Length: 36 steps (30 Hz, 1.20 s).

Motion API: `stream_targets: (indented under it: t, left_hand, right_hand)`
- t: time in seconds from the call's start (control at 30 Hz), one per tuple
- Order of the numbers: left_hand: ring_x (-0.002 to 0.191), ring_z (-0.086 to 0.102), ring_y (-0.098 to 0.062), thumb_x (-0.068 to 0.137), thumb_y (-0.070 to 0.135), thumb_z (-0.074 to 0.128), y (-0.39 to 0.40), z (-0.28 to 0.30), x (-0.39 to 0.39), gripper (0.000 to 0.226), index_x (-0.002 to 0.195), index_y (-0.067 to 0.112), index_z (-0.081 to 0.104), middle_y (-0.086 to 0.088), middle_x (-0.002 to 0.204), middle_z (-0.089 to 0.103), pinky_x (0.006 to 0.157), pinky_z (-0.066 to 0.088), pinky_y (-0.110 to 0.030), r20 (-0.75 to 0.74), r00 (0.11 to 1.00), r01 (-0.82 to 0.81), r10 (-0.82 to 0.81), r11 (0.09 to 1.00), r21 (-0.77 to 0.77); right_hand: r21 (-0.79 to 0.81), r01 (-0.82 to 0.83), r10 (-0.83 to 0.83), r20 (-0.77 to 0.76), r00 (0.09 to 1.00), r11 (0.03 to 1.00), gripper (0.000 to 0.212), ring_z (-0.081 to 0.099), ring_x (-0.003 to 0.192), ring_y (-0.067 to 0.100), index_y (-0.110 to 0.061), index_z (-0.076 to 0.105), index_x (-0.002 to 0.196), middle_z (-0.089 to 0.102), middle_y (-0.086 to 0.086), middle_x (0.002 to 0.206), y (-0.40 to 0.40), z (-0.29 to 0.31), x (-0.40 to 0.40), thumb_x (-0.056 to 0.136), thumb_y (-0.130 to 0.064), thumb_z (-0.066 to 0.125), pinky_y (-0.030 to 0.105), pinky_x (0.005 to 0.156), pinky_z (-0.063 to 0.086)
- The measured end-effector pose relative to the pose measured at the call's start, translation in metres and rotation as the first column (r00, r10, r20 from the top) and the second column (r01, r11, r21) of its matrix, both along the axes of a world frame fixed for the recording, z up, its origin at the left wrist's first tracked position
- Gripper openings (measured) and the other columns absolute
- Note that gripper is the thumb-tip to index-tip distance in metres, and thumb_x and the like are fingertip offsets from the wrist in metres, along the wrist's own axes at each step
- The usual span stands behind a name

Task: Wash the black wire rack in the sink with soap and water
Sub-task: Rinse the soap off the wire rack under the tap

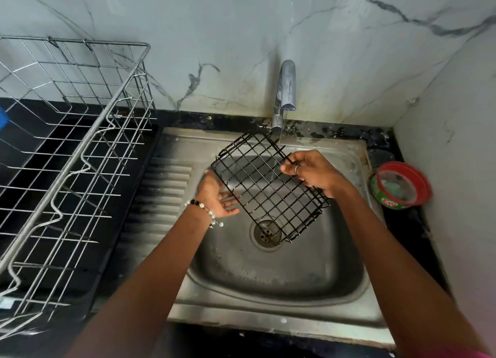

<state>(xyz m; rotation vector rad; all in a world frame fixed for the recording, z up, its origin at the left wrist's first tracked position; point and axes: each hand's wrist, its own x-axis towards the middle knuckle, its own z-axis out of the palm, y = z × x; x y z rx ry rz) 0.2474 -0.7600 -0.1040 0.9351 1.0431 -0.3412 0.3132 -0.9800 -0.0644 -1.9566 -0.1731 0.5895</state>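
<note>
The black wire rack (265, 185) hangs tilted above the steel sink (268, 271), its far corner under the chrome tap (285, 89). A thin stream of water runs from the tap onto that corner. My right hand (312, 171) grips the rack's right long edge, fingers curled round the wire. My left hand (217, 195) is under the rack's left edge, palm up, fingers straight and touching the wire. The rack's near corner hangs over the drain (264, 232).
A large silver wire dish rack (69, 148) stands on the black counter at the left. A red-rimmed soap tub (401, 184) sits on the counter at the right of the sink. A marble wall rises behind and at the right.
</note>
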Motion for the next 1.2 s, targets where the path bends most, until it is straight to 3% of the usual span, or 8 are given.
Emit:
stream_targets:
  t: [0.17, 0.33, 0.5, 0.7, 0.87, 0.97, 1.07, 1.2]
  left_hand:
    - [0.115, 0.051, -0.035, 0.091, 0.065, 0.041, 0.022, 0.03, 0.011, 0.07, 0.141, 0.016, 0.041, -0.014, 0.118, 0.049, 0.098, 0.038, -0.067, 0.066, 0.998, 0.002, -0.007, 0.998, 0.062]
    - [0.093, 0.054, -0.04, 0.094, 0.056, 0.048, 0.014, 0.046, 0.013, 0.058, 0.135, 0.016, 0.045, -0.017, 0.141, 0.04, 0.1, 0.039, -0.065, 0.075, 0.989, 0.124, -0.13, 0.989, 0.075]
    - [0.128, 0.042, -0.049, 0.087, 0.068, 0.046, 0.019, 0.034, 0.018, 0.08, 0.148, 0.017, 0.033, -0.019, 0.153, 0.032, 0.095, 0.035, -0.074, 0.009, 0.976, 0.216, -0.216, 0.976, 0.006]
    - [0.134, 0.021, -0.06, 0.06, 0.089, 0.053, 0.022, 0.042, 0.025, 0.118, 0.153, 0.027, 0.018, -0.028, 0.156, 0.014, 0.091, 0.026, -0.082, -0.106, 0.942, 0.307, -0.317, 0.946, -0.099]
    - [0.1, 0.05, -0.052, 0.085, 0.043, 0.061, 0.015, 0.04, 0.026, 0.045, 0.11, 0.006, 0.057, -0.031, 0.109, 0.053, 0.105, 0.025, -0.072, -0.147, 0.887, 0.423, -0.437, 0.898, -0.119]
    - [0.113, 0.05, -0.048, 0.083, 0.017, 0.061, 0.021, 0.028, 0.019, 0.042, 0.121, 0.002, 0.051, -0.031, 0.128, 0.049, 0.108, 0.029, -0.064, -0.182, 0.888, 0.421, -0.422, 0.906, -0.044]
    - [0.102, 0.054, -0.045, 0.087, 0.007, 0.049, 0.021, 0.024, 0.011, 0.015, 0.098, 0.0, 0.057, -0.029, 0.12, 0.051, 0.103, 0.038, -0.059, -0.175, 0.895, 0.424, -0.41, 0.904, 0.052]
    - [0.084, 0.053, -0.035, 0.087, 0.001, 0.041, 0.02, 0.021, 0.006, 0.018, 0.071, 0.002, 0.049, -0.017, 0.09, 0.052, 0.088, 0.047, -0.054, -0.11, 0.909, 0.416, -0.402, 0.889, 0.191]
  right_hand:
    - [-0.061, -0.052, 0.059, 0.116, 0.992, 0.997, 0.014, 0.066, 0.086, 0.007, -0.014, 0.069, 0.093, 0.071, -0.004, 0.089, -0.003, -0.003, 0.006, 0.08, -0.018, 0.074, 0.02, 0.074, 0.046]
    - [-0.116, -0.094, 0.114, 0.173, 0.978, 0.989, 0.018, 0.063, 0.084, 0.007, -0.011, 0.069, 0.097, 0.068, -0.003, 0.089, 0.0, -0.003, 0.007, 0.081, -0.016, 0.073, 0.016, 0.069, 0.043]
    - [-0.179, -0.132, 0.183, 0.311, 0.933, 0.975, 0.016, 0.068, 0.087, 0.011, -0.018, 0.071, 0.091, 0.071, -0.003, 0.088, -0.011, -0.009, 0.0, 0.077, -0.016, 0.077, 0.024, 0.083, 0.051]
    - [-0.455, -0.215, 0.484, 0.638, 0.598, 0.864, 0.015, 0.066, 0.072, 0.01, -0.018, 0.076, 0.082, 0.072, -0.003, 0.074, -0.021, -0.014, -0.018, 0.069, -0.012, 0.082, 0.024, 0.071, 0.048]
    - [-0.655, 0.018, 0.608, 0.711, 0.353, 0.756, 0.031, 0.054, 0.075, 0.019, -0.022, 0.071, 0.072, 0.06, -0.005, 0.068, -0.017, -0.023, -0.044, 0.051, -0.008, 0.089, 0.039, 0.063, 0.047]
    - [-0.703, 0.137, 0.647, 0.7, 0.301, 0.697, 0.03, 0.056, 0.085, 0.022, -0.02, 0.071, 0.076, 0.063, -0.001, 0.076, -0.017, -0.032, -0.063, 0.051, -0.007, 0.082, 0.048, 0.076, 0.05]
    - [-0.747, 0.178, 0.687, 0.661, 0.302, 0.64, 0.026, 0.061, 0.082, 0.026, -0.019, 0.071, 0.08, 0.063, 0.0, 0.08, -0.015, -0.039, -0.075, 0.056, -0.013, 0.081, 0.048, 0.081, 0.05]
    - [-0.779, -0.015, 0.725, 0.575, 0.38, 0.626, 0.034, 0.067, 0.081, 0.023, -0.024, 0.074, 0.088, 0.069, -0.002, 0.082, -0.018, -0.034, -0.08, 0.057, -0.02, 0.088, 0.043, 0.071, 0.054]
